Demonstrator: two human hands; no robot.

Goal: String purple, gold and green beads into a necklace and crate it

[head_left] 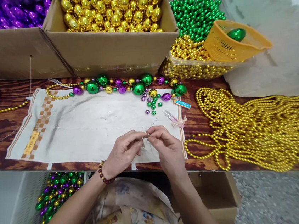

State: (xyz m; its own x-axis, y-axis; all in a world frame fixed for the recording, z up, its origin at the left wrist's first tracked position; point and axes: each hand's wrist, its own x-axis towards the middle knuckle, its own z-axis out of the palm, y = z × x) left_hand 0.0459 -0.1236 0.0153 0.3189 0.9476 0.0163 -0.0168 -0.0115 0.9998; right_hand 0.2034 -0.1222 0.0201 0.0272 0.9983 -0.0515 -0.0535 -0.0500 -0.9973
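Observation:
Over the right part of a white towel (93, 112), my left hand (125, 150) and my right hand (165, 147) meet fingertip to fingertip. Both are closed in a pinch on a fine thread; a tiny gold-coloured bit shows between the fingertips, too small to name. Beyond them lies a strand of green, purple and gold beads (138, 89) along the towel's far edge. Several loose small green beads (153, 107) and purple beads (147, 112) rest nearby. Small scissors (171, 116) with pinkish handles lie to the right of my fingers, below a blue and orange packet (182, 104).
Cardboard boxes of purple balls (8, 14) and gold balls (115, 14) stand at the back. A yellow basket (228, 45) leans on a bin of gold beads (195, 69). Gold bead strands (264, 132) cover the table's right. Below are a bead-filled crate (21, 211) and a cardboard box (217, 194).

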